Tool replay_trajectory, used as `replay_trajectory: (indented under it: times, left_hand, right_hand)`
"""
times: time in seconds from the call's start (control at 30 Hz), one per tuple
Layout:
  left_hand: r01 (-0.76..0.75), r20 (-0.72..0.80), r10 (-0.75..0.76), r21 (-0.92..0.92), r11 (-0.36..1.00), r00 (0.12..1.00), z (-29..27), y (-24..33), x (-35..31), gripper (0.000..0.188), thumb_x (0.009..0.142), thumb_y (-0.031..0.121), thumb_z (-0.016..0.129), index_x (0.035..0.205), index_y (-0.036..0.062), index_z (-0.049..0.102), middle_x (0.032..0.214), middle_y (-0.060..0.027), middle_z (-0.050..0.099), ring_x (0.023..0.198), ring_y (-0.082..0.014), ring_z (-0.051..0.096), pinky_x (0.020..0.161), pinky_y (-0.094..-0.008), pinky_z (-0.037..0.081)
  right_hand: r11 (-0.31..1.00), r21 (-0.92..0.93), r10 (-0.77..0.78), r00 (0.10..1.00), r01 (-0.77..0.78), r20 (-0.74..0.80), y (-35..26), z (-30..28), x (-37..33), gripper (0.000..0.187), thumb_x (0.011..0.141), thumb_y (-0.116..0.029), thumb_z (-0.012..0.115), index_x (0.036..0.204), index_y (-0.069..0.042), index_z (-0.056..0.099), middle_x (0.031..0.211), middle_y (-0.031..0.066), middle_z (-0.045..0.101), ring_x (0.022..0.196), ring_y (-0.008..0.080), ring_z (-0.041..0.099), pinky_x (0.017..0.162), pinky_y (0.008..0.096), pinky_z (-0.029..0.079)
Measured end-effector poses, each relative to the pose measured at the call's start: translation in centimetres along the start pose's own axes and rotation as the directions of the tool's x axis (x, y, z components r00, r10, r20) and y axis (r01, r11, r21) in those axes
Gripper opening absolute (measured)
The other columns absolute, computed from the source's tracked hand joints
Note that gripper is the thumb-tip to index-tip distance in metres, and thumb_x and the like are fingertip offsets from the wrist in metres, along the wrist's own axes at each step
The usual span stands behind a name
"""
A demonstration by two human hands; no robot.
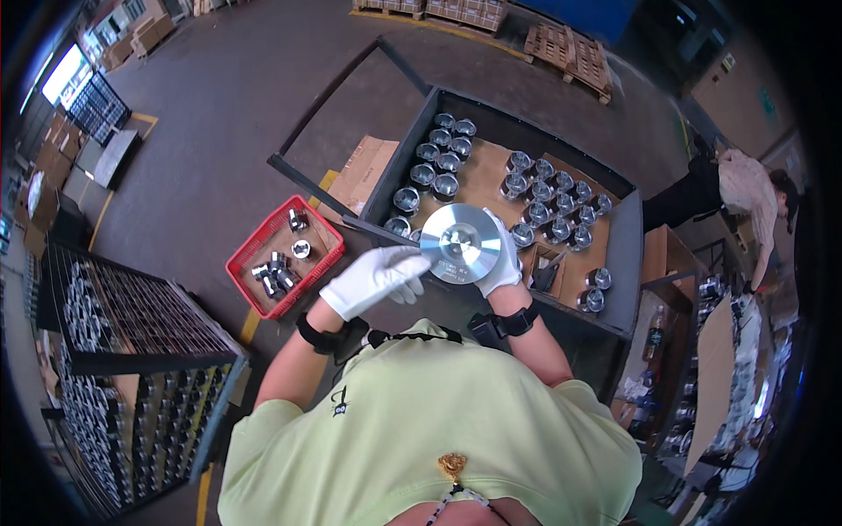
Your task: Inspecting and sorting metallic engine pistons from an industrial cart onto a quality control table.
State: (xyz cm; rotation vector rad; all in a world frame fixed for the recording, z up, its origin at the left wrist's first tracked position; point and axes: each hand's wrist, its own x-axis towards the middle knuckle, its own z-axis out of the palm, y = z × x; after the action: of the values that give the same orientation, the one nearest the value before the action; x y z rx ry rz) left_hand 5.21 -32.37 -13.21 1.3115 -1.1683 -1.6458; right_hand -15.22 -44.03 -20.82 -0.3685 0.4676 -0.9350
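Note:
In my white-gloved right hand (pixel 504 261) is a shiny metal piston (pixel 458 245), its round crown with a central bowl facing up. The fingers wrap its right side and are partly hidden by it. My left hand (pixel 373 279), also gloved in white, is at the piston's left edge with its fingers stretched out; whether they touch the rim I cannot tell. Beyond my hands, a dark metal cart (pixel 517 112) lined with cardboard bears several upright pistons (pixel 445 186) on its left and more pistons (pixel 537 213) on its right.
To the left, a red plastic basket (pixel 239 263) holds several metal parts. A rack (pixel 149 359) full of pistons stands at lower left. A cart handle (pixel 326 98) juts out over the floor. At the right, a person (pixel 745 193) bends over another piston-laden stand. Wooden pallets (pixel 570 57) lie far back.

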Motion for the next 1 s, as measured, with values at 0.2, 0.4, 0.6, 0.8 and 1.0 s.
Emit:
replay_trajectory:
  times: [0.2, 0.4, 0.6, 0.8, 1.0]
  left_hand:
    - [0.106, 0.078, -0.078, -0.490, 0.865, 0.994, 1.4, -0.1, 2.0, 0.051, 0.091, 0.028, 0.057, 0.127, -0.0074, 0.047, 0.108, -0.0239, 0.063, 0.089, -0.0323, 0.067, 0.072, -0.0345, 0.059]
    - [0.163, 0.295, 0.210, -0.859, 0.486, 0.932, -0.5, -4.6, 2.5, 0.074, 0.077, 0.021, 0.070, 0.137, -0.0040, 0.035, 0.126, -0.0286, 0.052, 0.108, -0.0457, 0.058, 0.085, -0.0463, 0.057]
    - [0.081, 0.223, 0.196, -0.830, 0.552, 0.955, -0.1, -5.0, 1.2, 0.072, 0.079, 0.024, 0.072, 0.137, -0.0013, 0.038, 0.128, -0.0241, 0.052, 0.108, -0.0424, 0.059, 0.084, -0.0526, 0.055]
    - [-0.010, 0.110, 0.162, -0.797, 0.604, 0.981, 0.5, -4.6, -0.1, 0.061, 0.088, 0.029, 0.066, 0.137, 0.0034, 0.040, 0.130, -0.0181, 0.053, 0.110, -0.0362, 0.060, 0.086, -0.0527, 0.054]
    - [-0.280, -0.244, 0.149, -0.691, 0.666, 0.958, 1.1, -4.8, 0.0, 0.055, 0.088, 0.012, 0.066, 0.137, 0.0067, 0.041, 0.128, -0.0085, 0.056, 0.112, -0.0239, 0.059, 0.094, -0.0421, 0.051]
  right_hand:
    - [0.959, -0.231, -0.180, 0.983, 0.165, -0.046, -0.5, 5.5, -1.4, 0.037, 0.100, -0.030, 0.044, 0.123, -0.003, 0.056, 0.118, 0.0076, 0.061, 0.106, 0.0174, 0.059, 0.093, 0.0324, 0.047]
    - [0.769, -0.610, -0.040, 0.967, 0.191, 0.253, -2.1, 7.3, -3.3, 0.048, 0.102, -0.034, 0.040, 0.132, 0.003, 0.048, 0.128, 0.0081, 0.055, 0.117, 0.0133, 0.052, 0.102, 0.0272, 0.040]
    - [0.246, -0.846, -0.217, 0.878, 0.472, 0.427, -1.9, 5.8, -4.0, 0.055, 0.101, -0.044, 0.038, 0.125, 0.003, 0.054, 0.120, 0.0095, 0.060, 0.111, 0.0147, 0.056, 0.098, 0.0278, 0.042]
    - [0.725, -0.630, -0.314, 0.948, 0.279, 0.059, -2.3, 4.9, -5.0, 0.058, 0.101, -0.050, 0.030, 0.100, -0.001, 0.063, 0.081, 0.0046, 0.063, 0.076, 0.0112, 0.060, 0.076, 0.0256, 0.046]
    - [0.486, -0.859, -0.114, 0.986, 0.159, 0.118, -3.0, 6.9, -8.9, 0.052, 0.100, -0.049, 0.039, 0.113, -0.006, 0.062, 0.071, 0.0025, 0.059, 0.051, 0.0068, 0.049, 0.048, 0.0211, 0.039]
